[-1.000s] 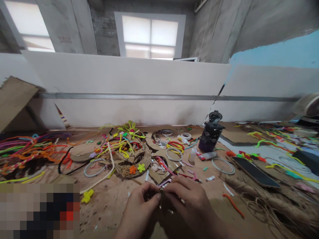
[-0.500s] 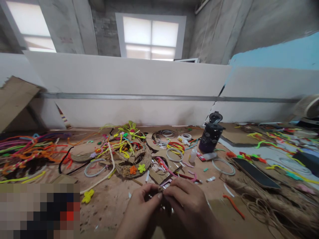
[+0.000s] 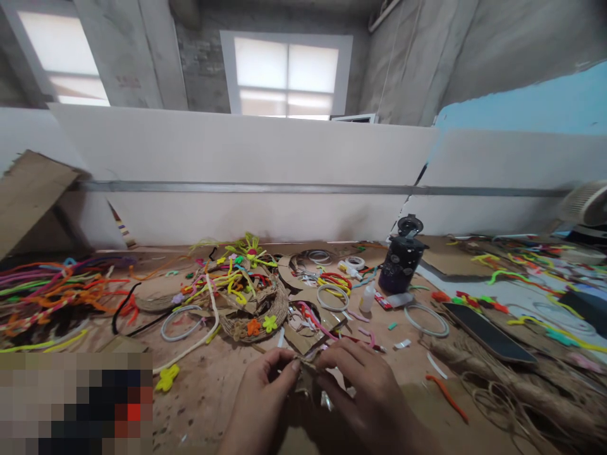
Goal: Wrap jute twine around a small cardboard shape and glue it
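Close together at the bottom centre are my left hand [image 3: 269, 379] and my right hand [image 3: 355, 373]. Their thumbs and fingers pinch a small brown piece [image 3: 307, 364], which looks like twisted twine or fuzzy wire; its exact kind is too small to make out. Just beyond my fingers lies a cardboard piece [image 3: 308, 341] with pink and white bits around it. A twine-wrapped ring [image 3: 279, 313] carrying an orange flower [image 3: 253, 326] and a yellow-green flower [image 3: 270, 323] rests ahead and to the left.
A dark lidded cup [image 3: 402, 262] stands right of centre beside a small glue bottle [image 3: 367, 297]. A phone [image 3: 490, 332] lies at the right, near loose twine [image 3: 502, 398]. Coloured pipe cleaners [image 3: 71, 291] heap at the left. A yellow flower [image 3: 167, 378] lies left of my hands.
My fingers have moved slightly apart, and more of the brown piece shows between them. The view has tipped up slightly.
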The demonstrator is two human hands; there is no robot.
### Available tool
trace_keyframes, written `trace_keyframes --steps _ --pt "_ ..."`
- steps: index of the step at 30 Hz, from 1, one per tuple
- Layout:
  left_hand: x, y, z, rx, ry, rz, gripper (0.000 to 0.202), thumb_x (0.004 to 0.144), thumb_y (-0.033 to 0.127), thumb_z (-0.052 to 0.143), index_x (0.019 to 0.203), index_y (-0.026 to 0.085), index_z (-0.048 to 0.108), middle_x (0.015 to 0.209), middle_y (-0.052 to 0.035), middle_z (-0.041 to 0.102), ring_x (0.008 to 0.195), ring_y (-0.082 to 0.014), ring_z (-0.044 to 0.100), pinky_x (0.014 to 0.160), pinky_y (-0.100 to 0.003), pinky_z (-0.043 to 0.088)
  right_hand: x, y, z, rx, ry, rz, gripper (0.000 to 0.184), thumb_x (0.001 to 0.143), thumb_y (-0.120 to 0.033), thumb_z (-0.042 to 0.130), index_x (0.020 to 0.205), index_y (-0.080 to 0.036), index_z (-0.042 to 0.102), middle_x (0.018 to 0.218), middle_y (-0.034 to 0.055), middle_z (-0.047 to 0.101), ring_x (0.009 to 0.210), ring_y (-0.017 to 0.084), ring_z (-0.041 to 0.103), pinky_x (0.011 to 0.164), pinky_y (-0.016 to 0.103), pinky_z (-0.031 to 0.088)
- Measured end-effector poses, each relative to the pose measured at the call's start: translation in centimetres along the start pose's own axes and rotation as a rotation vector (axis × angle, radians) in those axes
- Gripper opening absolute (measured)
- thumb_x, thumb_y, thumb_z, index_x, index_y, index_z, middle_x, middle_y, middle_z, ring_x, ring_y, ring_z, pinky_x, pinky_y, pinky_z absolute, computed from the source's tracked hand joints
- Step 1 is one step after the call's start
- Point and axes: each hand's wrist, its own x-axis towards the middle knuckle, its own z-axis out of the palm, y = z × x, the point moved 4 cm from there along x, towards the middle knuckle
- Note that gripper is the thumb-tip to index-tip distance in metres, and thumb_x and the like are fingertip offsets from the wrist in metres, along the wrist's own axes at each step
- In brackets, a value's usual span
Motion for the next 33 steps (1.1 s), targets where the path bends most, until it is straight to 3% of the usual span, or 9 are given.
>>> trace_keyframes --steps 4,9,18,25,30,33 --pt "0.1 -0.2 -0.2 -0.013 0.025 -0.02 0.034 0.068 0.047 0.082 0.081 0.017 0.072 0.069 -0.0018 0.067 0.06 -0.0168 0.06 0.06 -0.026 0.046 0.1 0.8 0.0 0.056 -0.138 0.243 0.013 0.084 -0.01 0.065 0.089 -0.022 0.062 0.083 0.0003 0.067 0.069 0.017 0.059 0.063 0.026 0.038" --pt "-0.4 0.6 -0.2 0.037 0.071 0.036 0.031 0.071 0.045 0.079 0.082 0.016 0.073 0.074 -0.0039 0.069 0.062 -0.0174 0.061 0.058 -0.026 0.046 0.2 1.5 0.2 0.18 -0.276 0.486 0.013 0.085 -0.009 0.063 0.089 -0.021 0.063 0.077 -0.0025 0.066 0.062 0.013 0.053 0.059 0.024 0.034" --pt "-0.5 1.4 0.0 0.159 0.042 0.078 0.032 0.072 0.047 0.072 0.079 0.016 0.072 0.071 -0.0055 0.069 0.063 -0.0199 0.061 0.059 -0.028 0.049 0.8 1.7 -0.3 0.223 -0.319 0.502 0.017 0.082 -0.005 0.064 0.084 -0.02 0.071 0.083 0.0 0.072 0.077 0.016 0.062 0.067 0.025 0.038" --pt "-0.8 1.8 0.0 0.219 0.048 0.116 0.026 0.076 0.041 0.073 0.08 0.015 0.075 0.074 -0.0067 0.072 0.066 -0.0202 0.064 0.06 -0.026 0.048 0.6 2.2 -0.2 0.345 -0.233 0.506 0.018 0.082 -0.005 0.059 0.083 -0.021 0.068 0.077 -0.0002 0.07 0.066 0.015 0.057 0.059 0.024 0.038" --pt "-1.0 1.4 0.4 0.087 0.001 0.06 0.035 0.074 0.05 0.079 0.081 0.016 0.075 0.069 -0.006 0.071 0.058 -0.0188 0.064 0.055 -0.026 0.048 0.5 2.5 0.2 0.524 -0.182 0.561 0.006 0.084 -0.018 0.067 0.078 -0.02 0.068 0.073 0.0011 0.067 0.069 0.017 0.058 0.058 0.025 0.039" --pt "-1.1 1.2 0.7 0.057 -0.027 0.046 0.039 0.073 0.051 0.081 0.084 0.015 0.076 0.071 -0.0065 0.072 0.057 -0.0181 0.064 0.055 -0.027 0.049 0.4 2.8 0.6 0.697 -0.124 0.637 0.01 0.079 -0.026 0.073 0.079 -0.019 0.066 0.072 0.0008 0.065 0.068 0.016 0.056 0.059 0.025 0.04"
